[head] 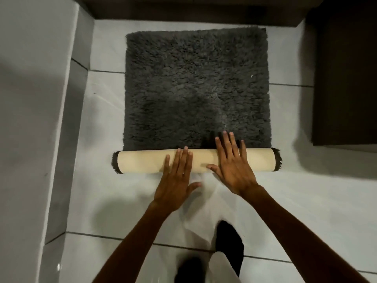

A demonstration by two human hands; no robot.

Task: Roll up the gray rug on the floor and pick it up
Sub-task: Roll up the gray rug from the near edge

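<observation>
A dark gray shaggy rug (pixel 196 86) lies flat on the pale tiled floor. Its near edge is rolled into a tube (pixel 142 161) that shows the cream backing, with dark fringe at both ends. My left hand (pixel 176 176) rests flat on the tube's middle, fingers spread and pointing away from me. My right hand (pixel 231 162) lies flat beside it, palm on the tube, fingertips reaching over onto the gray pile. Neither hand grips anything.
A gray tiled wall or step (pixel 61 119) runs along the left. Dark cabinets stand at the back (pixel 183 7) and at the right (pixel 344 78), close to the rug. My black-socked foot (pixel 229 242) is on the white floor tiles (pixel 306 211) below the hands.
</observation>
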